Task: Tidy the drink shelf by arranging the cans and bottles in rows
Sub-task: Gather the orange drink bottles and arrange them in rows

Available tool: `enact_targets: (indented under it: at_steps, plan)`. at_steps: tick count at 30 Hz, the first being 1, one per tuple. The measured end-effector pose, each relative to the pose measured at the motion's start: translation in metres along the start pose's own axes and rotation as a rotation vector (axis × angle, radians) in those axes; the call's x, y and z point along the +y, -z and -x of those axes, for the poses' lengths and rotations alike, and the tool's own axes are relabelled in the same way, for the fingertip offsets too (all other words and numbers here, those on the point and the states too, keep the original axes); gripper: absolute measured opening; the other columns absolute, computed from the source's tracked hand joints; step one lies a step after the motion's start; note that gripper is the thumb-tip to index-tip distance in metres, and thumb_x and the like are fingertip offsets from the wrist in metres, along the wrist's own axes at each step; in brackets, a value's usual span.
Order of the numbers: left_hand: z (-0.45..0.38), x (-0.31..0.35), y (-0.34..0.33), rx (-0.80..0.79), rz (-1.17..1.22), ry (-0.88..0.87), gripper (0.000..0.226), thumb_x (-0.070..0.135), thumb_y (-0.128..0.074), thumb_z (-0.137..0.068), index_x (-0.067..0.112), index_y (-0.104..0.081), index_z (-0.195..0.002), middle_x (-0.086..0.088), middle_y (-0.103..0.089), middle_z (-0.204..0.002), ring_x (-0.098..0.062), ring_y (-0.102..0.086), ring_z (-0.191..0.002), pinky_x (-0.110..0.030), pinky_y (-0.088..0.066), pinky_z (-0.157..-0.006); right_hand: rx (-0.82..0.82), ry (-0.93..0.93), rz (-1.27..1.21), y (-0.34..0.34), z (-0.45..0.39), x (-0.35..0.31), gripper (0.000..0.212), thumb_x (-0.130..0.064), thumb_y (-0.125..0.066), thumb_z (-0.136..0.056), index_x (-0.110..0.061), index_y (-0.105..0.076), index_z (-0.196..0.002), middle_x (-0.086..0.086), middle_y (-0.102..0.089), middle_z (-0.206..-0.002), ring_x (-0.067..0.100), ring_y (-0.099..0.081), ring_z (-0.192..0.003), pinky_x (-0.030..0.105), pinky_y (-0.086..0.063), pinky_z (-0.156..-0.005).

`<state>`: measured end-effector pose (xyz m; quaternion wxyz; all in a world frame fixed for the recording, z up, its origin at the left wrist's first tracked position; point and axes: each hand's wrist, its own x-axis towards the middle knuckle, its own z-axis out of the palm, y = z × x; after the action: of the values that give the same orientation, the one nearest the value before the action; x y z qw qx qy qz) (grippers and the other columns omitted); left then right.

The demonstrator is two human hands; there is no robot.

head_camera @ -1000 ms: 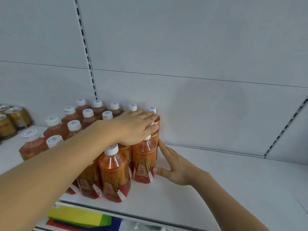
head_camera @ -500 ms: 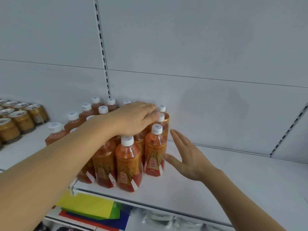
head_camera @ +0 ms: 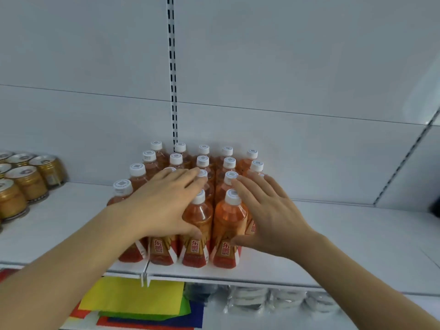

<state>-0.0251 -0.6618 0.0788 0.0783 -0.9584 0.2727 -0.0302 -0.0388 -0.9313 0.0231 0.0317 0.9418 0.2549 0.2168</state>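
White shelf (head_camera: 333,234) carries about twenty orange bottles (head_camera: 223,217) and, I count, six gold cans (head_camera: 28,182); my left hand (head_camera: 164,206) and right hand (head_camera: 269,215) lie flat, fingers spread, hiding several.

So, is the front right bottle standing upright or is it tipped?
Upright. The front right bottle stands on the shelf, white cap on top, label base flat, level with its neighbours.

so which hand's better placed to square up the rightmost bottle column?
Right, probably. The right hand lies with fingers straight against that column of orange bottles; the left hand covers the left-centre bottles.
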Motion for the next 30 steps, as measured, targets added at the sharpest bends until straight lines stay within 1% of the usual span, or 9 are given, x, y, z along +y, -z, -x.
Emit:
enact_targets:
  at_steps: [3,7,11,14,18,21,23,27,30]
  plan:
    - [-0.004,-0.003,-0.008,0.070,-0.003,-0.057,0.124,0.086,-0.061,-0.079,0.022,-0.004,-0.169,-0.002,0.001,-0.178,-0.022,-0.009,-0.162,-0.043,-0.010,-0.132,-0.045,-0.073,0.050,0.001,0.000,-0.008,0.125,-0.085,-0.074,-0.068,-0.022,-0.024,-0.164,-0.001,-0.034,-0.170,0.027,-0.018,-0.163,0.054,-0.020,-0.131]
    - [-0.002,-0.003,-0.011,0.105,-0.028,-0.112,0.109,0.080,-0.062,-0.084,0.018,-0.020,-0.164,-0.009,-0.009,-0.176,-0.025,-0.024,-0.158,-0.045,-0.020,-0.129,-0.039,-0.117,0.040,0.002,0.003,-0.015,0.118,-0.083,-0.076,-0.069,-0.022,-0.031,-0.161,-0.001,-0.038,-0.168,0.028,-0.021,-0.162,0.055,-0.024,-0.129]
    - [-0.001,-0.007,-0.011,0.140,-0.053,-0.145,0.110,0.084,-0.058,-0.082,0.018,-0.023,-0.163,-0.010,-0.015,-0.175,-0.026,-0.027,-0.157,-0.048,-0.024,-0.127,-0.055,-0.152,0.058,0.007,0.004,-0.020,0.119,-0.084,-0.075,-0.070,-0.024,-0.029,-0.163,0.000,-0.038,-0.168,0.029,-0.024,-0.161,0.054,-0.023,-0.130]
    - [0.002,-0.013,-0.013,0.140,-0.028,-0.148,0.117,0.089,-0.057,-0.079,0.021,-0.016,-0.166,-0.006,-0.013,-0.176,-0.026,-0.021,-0.159,-0.048,-0.020,-0.129,-0.063,-0.140,0.089,0.011,0.006,-0.025,0.125,-0.082,-0.077,-0.068,-0.026,-0.024,-0.165,-0.003,-0.039,-0.165,0.028,-0.027,-0.159,0.054,-0.023,-0.129]
    - [0.003,-0.016,-0.013,0.154,-0.027,-0.159,0.106,0.081,-0.060,-0.085,0.023,-0.020,-0.164,-0.005,-0.014,-0.175,-0.025,-0.022,-0.159,-0.046,-0.020,-0.129,-0.030,-0.108,0.076,0.006,0.005,-0.027,0.125,-0.075,-0.085,-0.065,-0.023,-0.027,-0.163,-0.002,-0.054,-0.155,0.027,-0.039,-0.152,0.050,-0.030,-0.127]
    - [0.002,-0.016,-0.014,0.135,-0.038,-0.155,0.104,0.077,-0.058,-0.090,0.020,-0.016,-0.166,-0.007,-0.009,-0.177,-0.025,-0.019,-0.160,-0.047,-0.018,-0.130,-0.012,-0.083,0.018,0.002,0.006,-0.022,0.125,-0.070,-0.087,-0.066,-0.021,-0.028,-0.164,-0.002,-0.062,-0.146,0.025,-0.047,-0.143,0.042,-0.035,-0.121]
    - [0.001,-0.017,-0.015,0.124,-0.049,-0.150,0.105,0.076,-0.057,-0.091,0.019,-0.013,-0.167,-0.007,-0.006,-0.177,-0.024,-0.017,-0.161,-0.048,-0.016,-0.131,-0.002,-0.054,-0.023,-0.002,0.006,-0.019,0.124,-0.066,-0.089,-0.068,-0.019,-0.029,-0.165,-0.002,-0.063,-0.145,0.025,-0.050,-0.140,0.042,-0.037,-0.119]
    - [0.000,-0.016,-0.014,0.108,-0.036,-0.143,0.105,0.076,-0.058,-0.090,0.019,-0.014,-0.166,-0.006,-0.006,-0.178,-0.022,-0.016,-0.162,-0.048,-0.014,-0.131,0.006,-0.008,-0.101,-0.007,0.005,-0.011,0.123,-0.061,-0.091,-0.069,-0.018,-0.029,-0.166,0.000,-0.064,-0.143,0.025,-0.052,-0.138,0.044,-0.043,-0.116]
    - [0.000,-0.015,-0.015,0.118,-0.030,-0.137,0.104,0.076,-0.059,-0.089,0.019,-0.016,-0.165,-0.005,-0.007,-0.178,-0.022,-0.018,-0.161,-0.047,-0.014,-0.131,-0.003,0.003,-0.144,-0.009,0.003,-0.006,0.121,-0.060,-0.091,-0.071,-0.020,-0.028,-0.166,-0.001,-0.062,-0.146,0.023,-0.050,-0.140,0.043,-0.043,-0.116]
